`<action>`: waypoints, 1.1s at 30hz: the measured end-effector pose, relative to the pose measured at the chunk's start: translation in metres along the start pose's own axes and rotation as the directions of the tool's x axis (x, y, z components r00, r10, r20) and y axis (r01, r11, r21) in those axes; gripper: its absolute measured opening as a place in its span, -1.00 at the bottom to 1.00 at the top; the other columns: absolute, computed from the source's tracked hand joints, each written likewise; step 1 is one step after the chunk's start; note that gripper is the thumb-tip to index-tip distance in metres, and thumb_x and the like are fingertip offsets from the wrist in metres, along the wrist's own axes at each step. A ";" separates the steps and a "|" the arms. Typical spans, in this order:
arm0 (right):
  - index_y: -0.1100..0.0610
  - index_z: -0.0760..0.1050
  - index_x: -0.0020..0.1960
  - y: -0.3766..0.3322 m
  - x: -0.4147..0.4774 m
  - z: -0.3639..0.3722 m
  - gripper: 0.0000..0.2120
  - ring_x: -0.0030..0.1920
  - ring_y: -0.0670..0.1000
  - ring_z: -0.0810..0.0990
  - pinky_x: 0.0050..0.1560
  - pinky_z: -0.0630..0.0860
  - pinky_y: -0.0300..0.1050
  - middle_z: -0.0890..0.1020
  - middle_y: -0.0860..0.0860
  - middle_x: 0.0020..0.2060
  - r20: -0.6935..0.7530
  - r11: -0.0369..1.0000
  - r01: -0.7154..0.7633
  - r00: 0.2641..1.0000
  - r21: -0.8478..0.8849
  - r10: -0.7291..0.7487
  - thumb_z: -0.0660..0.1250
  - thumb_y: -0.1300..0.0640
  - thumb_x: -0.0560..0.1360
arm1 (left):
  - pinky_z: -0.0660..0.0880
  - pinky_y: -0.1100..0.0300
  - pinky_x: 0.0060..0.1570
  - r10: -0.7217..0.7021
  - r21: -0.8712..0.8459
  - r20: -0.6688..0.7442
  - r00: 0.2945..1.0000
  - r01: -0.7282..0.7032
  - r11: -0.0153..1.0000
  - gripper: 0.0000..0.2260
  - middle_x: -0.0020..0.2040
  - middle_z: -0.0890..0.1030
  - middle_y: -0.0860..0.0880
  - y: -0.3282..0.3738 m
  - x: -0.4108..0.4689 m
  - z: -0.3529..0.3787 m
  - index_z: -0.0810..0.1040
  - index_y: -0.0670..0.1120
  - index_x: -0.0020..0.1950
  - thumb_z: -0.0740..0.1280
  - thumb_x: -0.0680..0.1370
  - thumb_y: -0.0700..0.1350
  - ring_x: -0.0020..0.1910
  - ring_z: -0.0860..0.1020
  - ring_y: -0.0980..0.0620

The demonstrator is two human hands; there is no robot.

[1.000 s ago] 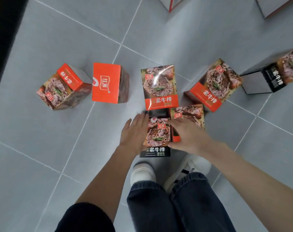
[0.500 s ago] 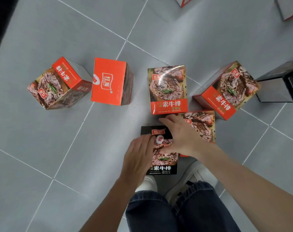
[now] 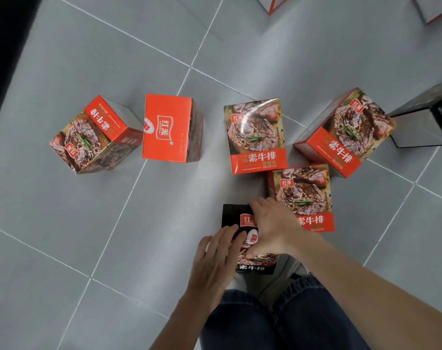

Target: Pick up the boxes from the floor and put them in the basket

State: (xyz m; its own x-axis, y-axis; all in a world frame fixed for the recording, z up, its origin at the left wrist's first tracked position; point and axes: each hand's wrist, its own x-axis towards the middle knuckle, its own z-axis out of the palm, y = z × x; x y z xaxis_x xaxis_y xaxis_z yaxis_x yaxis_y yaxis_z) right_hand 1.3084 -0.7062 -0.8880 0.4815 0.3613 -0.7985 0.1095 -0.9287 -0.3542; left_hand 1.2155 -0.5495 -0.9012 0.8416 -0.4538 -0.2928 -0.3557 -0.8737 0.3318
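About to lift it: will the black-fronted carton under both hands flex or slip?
The black-fronted printed cardboard carton looks stiff and flat-sided, so probably no flexing. Its glossy print may be slippery. Left hand and right hand on both sides should steady it.

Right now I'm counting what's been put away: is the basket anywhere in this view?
No: only boxes such as the black box under both hands and red ones on the tiled floor show, no basket.
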 end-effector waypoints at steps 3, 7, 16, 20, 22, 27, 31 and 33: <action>0.12 0.32 0.23 -0.002 -0.016 -0.004 -0.25 0.15 0.04 0.42 0.22 0.33 -0.10 0.45 0.02 0.14 -0.086 1.000 0.005 0.996 0.009 -0.004 0.50 -0.20 0.21 | 0.48 0.08 0.07 0.065 -0.076 -0.028 0.998 -0.067 0.995 -0.42 0.24 0.39 -0.08 -0.003 -0.001 -0.021 0.38 -0.09 0.23 0.49 0.32 0.10 0.17 0.40 0.00; 0.10 0.32 0.25 0.007 -0.047 -0.023 -0.21 0.14 0.02 0.43 0.22 0.35 -0.10 0.47 0.00 0.15 -0.109 0.992 -0.002 0.994 0.123 0.016 0.52 -0.21 0.16 | 0.31 0.10 0.20 0.125 -0.073 -0.003 0.992 -0.125 0.989 -0.56 0.30 0.35 -0.09 -0.004 0.007 -0.059 0.33 -0.11 0.31 0.07 0.58 0.15 0.24 0.38 -0.02; 0.04 0.32 0.26 0.088 -0.131 -0.057 -0.16 0.14 0.02 0.46 0.18 0.40 -0.09 0.51 -0.02 0.14 -0.167 0.957 -0.187 0.960 0.223 0.227 0.52 -0.24 0.09 | 0.52 0.05 0.10 0.115 0.121 0.336 0.935 -0.164 0.979 -0.23 0.22 0.58 -0.10 0.026 0.080 -0.098 0.45 -0.16 0.30 0.50 0.21 0.20 0.15 0.59 -0.07; 0.05 0.34 0.26 0.129 -0.151 -0.051 -0.15 0.14 0.02 0.46 0.17 0.39 -0.11 0.51 -0.02 0.13 -0.184 0.936 -0.255 0.935 0.243 0.302 0.53 -0.25 0.09 | 0.34 0.06 0.33 0.107 0.161 0.377 0.920 -0.179 0.971 -0.16 0.39 0.43 -0.14 0.056 0.121 -0.087 0.33 -0.19 0.42 0.48 0.29 0.21 0.35 0.42 -0.10; 0.06 0.35 0.26 0.144 -0.155 -0.046 -0.12 0.11 0.03 0.47 0.16 0.43 -0.08 0.51 -0.01 0.09 -0.169 0.916 -0.269 0.930 0.297 0.328 0.53 -0.27 0.05 | 0.02 0.10 0.47 0.118 0.132 0.387 0.914 -0.181 0.975 -0.16 0.53 0.15 -0.10 0.067 0.140 -0.072 0.03 -0.16 0.53 0.36 0.44 0.18 0.51 0.13 -0.06; 0.04 0.34 0.26 0.162 -0.158 -0.033 -0.10 0.06 -0.02 0.47 0.10 0.46 -0.10 0.49 -0.07 0.02 -0.184 0.883 -0.221 0.930 0.413 0.318 0.55 -0.26 0.03 | 0.03 0.10 0.45 0.044 0.178 0.368 0.929 -0.116 0.977 -0.07 0.52 0.12 -0.09 0.082 0.179 -0.033 -0.06 -0.15 0.52 0.39 0.39 0.22 0.50 0.11 -0.05; 0.03 0.35 0.26 0.175 -0.162 -0.028 -0.12 0.08 -0.05 0.46 0.14 0.45 -0.12 0.50 -0.08 0.06 -0.197 0.853 -0.192 0.926 0.485 0.321 0.58 -0.22 0.05 | 0.07 0.04 0.39 -0.024 0.232 0.409 0.912 -0.078 0.970 0.00 0.47 0.25 -0.07 0.085 0.194 -0.017 -0.02 -0.14 0.51 0.42 0.31 0.30 0.45 0.23 -0.04; 0.02 0.37 0.24 0.179 -0.163 -0.027 -0.15 0.06 -0.06 0.46 0.11 0.46 -0.13 0.51 -0.08 0.05 -0.199 0.841 -0.190 0.923 0.507 0.329 0.59 -0.20 0.04 | 0.08 0.02 0.36 -0.032 0.187 0.405 0.914 -0.049 0.981 -0.08 0.40 0.37 -0.04 0.084 0.195 -0.013 0.13 -0.10 0.45 0.46 0.28 0.27 0.39 0.31 -0.03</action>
State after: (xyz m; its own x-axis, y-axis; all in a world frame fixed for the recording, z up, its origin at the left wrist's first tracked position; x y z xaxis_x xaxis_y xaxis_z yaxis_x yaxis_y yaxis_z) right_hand 1.2729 -0.9332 -0.8082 0.6533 0.0115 -0.7570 -0.4408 -0.8072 -0.3927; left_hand 1.3555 -0.7090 -0.9188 0.6155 -0.4580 -0.6414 -0.4663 -0.8677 0.1721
